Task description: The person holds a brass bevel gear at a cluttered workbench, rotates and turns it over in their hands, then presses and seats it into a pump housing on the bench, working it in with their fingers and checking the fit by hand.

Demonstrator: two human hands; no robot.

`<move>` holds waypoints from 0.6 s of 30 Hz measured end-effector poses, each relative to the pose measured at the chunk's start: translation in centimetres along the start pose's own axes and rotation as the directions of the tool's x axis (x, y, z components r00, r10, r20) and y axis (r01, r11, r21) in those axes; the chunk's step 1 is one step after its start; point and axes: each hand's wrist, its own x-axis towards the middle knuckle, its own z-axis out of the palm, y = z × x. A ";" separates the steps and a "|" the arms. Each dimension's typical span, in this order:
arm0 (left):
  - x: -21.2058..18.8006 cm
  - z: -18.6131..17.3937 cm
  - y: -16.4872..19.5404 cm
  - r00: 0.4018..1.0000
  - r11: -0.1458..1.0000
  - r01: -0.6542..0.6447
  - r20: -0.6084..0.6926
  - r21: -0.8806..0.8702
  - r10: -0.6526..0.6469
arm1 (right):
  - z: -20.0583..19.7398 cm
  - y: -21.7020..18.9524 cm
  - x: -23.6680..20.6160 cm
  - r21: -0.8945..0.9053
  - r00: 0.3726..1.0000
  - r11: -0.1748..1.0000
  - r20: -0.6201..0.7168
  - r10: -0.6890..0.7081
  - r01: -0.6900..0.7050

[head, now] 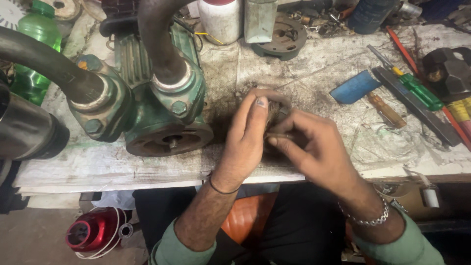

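At the far left a green plastic bottle (39,29) stands behind a green cast-metal pump (157,108) with two dark hoses, resting on the dirty cloth-covered workbench (294,73). Just right of the pump, the left hand (245,140) curls its fingers over a small grimy round metal part (275,112), thumb on top. The right hand (314,145) pinches the same part from below and right, so the part sits between both hands, mostly hidden. Farther right lie a blue flat block (354,87) and a green-handled screwdriver (417,89).
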 end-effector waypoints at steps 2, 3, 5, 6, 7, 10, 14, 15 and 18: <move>0.0 -0.1 0.0 0.995 0.992 -0.081 0.048 -0.095 0.086 | 0.1 0.1 0.1 -0.204 0.998 0.977 -0.021 0.052 -0.055; -0.1 -0.1 0.0 0.988 0.982 -0.125 0.069 -0.144 0.136 | 0.1 0.1 0.2 -0.306 0.997 0.949 -0.036 0.071 -0.078; -0.1 0.0 -0.2 0.990 0.984 -0.128 0.047 -0.122 0.135 | 0.0 0.0 0.2 -0.175 0.997 0.982 0.006 -0.074 0.074; -0.1 0.0 -0.2 0.991 0.985 -0.124 0.038 -0.116 0.129 | -0.1 -0.1 0.2 -0.109 0.990 0.984 0.020 -0.140 0.142; -0.1 0.0 -0.3 0.992 0.981 -0.108 0.041 -0.161 0.116 | 0.0 -0.2 0.2 -0.163 0.993 0.980 0.007 -0.117 0.117; 0.0 -0.1 -0.4 0.991 0.977 -0.117 0.035 -0.178 0.125 | 0.1 -0.4 0.3 -0.268 0.996 0.961 -0.031 -0.078 0.067; 0.0 -0.1 -0.6 0.983 0.981 -0.181 0.012 -0.073 0.182 | 0.3 -0.3 0.3 -0.245 0.998 0.969 -0.037 -0.047 0.037; 0.0 -0.1 -0.6 0.986 0.983 -0.163 0.011 -0.079 0.164 | 0.3 -0.3 0.3 -0.216 0.999 0.976 -0.032 -0.025 0.017; 0.0 -0.1 -0.7 0.993 0.975 -0.111 0.015 -0.192 0.116 | 0.4 -0.2 0.2 -0.313 0.997 0.949 -0.055 -0.046 0.027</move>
